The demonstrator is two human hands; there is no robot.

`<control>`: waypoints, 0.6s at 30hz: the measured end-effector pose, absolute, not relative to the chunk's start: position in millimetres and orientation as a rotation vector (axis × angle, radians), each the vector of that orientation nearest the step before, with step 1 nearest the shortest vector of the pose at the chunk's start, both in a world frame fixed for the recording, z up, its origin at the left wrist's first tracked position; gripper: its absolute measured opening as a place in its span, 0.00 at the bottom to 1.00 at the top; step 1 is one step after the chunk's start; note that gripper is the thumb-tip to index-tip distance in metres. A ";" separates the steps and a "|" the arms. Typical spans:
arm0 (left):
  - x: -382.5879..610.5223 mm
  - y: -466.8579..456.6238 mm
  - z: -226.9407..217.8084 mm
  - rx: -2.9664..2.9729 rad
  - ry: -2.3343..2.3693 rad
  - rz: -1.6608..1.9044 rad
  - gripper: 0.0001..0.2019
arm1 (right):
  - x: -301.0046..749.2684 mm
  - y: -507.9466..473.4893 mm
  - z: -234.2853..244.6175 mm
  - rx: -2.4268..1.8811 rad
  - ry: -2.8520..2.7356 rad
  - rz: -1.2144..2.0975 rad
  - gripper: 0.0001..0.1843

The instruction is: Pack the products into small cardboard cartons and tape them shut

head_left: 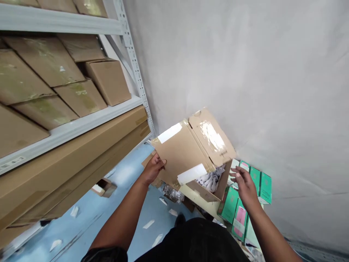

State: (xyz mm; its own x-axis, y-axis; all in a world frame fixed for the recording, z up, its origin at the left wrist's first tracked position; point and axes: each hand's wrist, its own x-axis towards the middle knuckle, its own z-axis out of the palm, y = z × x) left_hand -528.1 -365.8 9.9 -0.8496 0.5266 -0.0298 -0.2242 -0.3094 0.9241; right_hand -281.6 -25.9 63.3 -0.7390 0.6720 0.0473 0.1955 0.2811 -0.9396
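A brown cardboard box [207,194] stands before me with its top flaps raised. My left hand [153,169] pinches the left edge of the big flap [177,151], thumb on top. White tape strips lie along that flap, and a second flap [212,136] with shiny tape leans toward the wall. Crumpled white printed material [214,181] shows inside the box, partly hidden by the flaps. My right hand [244,183] is just right of the box, fingers apart and slightly bent, with nothing visible in it. Below and beside it are several green boxes [228,204] with pink and white labels.
A metal rack [81,123] on the left holds several taped cartons [110,80] and long cardboard boxes [81,145]. White scraps [148,224] and clear plastic wrap [174,194] lie low near the blue floor [109,214]. A grey wall [245,72] rises behind the box.
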 end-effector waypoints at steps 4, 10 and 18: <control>-518.2 -335.4 37.1 0.681 1.459 1.943 0.27 | -265.2 -16.9 98.7 -0.837 -1.983 1.280 0.32; -490.9 -255.4 52.5 0.945 1.317 1.751 0.26 | -180.1 12.5 93.0 -0.924 -1.900 1.243 0.31; -388.9 -133.7 60.4 1.110 1.220 1.583 0.20 | -56.4 4.4 74.1 -1.105 -1.467 1.041 0.22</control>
